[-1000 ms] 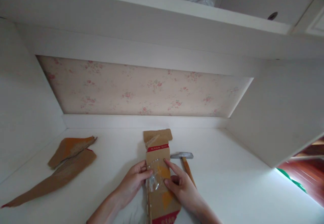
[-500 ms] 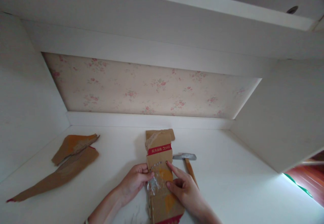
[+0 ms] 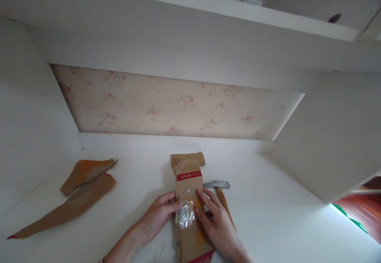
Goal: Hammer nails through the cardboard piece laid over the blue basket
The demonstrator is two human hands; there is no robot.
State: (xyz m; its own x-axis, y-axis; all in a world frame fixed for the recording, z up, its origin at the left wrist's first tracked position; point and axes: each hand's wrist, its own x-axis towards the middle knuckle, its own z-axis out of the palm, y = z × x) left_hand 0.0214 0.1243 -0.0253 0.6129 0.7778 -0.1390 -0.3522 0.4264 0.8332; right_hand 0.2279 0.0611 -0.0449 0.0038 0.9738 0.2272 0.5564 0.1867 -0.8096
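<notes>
A long strip of brown cardboard (image 3: 190, 237) with red printed bands lies in front of me, pointing away. My left hand (image 3: 160, 213) pinches its left edge between thumb and fingers. On the right side, my right hand (image 3: 216, 219) grips the strip, with thumb and index fingertip on its top face. A small crinkled clear plastic bag (image 3: 187, 215) lies on the cardboard between my hands. Just beyond it runs a short row of small shiny dots, perhaps nails (image 3: 185, 192). A hammer (image 3: 222, 195) with a wooden handle lies right of the strip, its handle partly behind my right hand.
Torn cardboard pieces (image 3: 80, 199) lie at the left on the white surface (image 3: 268, 223). Another cardboard scrap (image 3: 195, 158) sits at the strip's far end. White side panels stand left and right, and a white shelf (image 3: 208, 29) overhangs, with floral wallpaper behind.
The cardboard strip has shifted slightly right and tilted a little. The plastic bag shows more fully beside my left thumb. My right hand's fingers lie closer together along the edge.
</notes>
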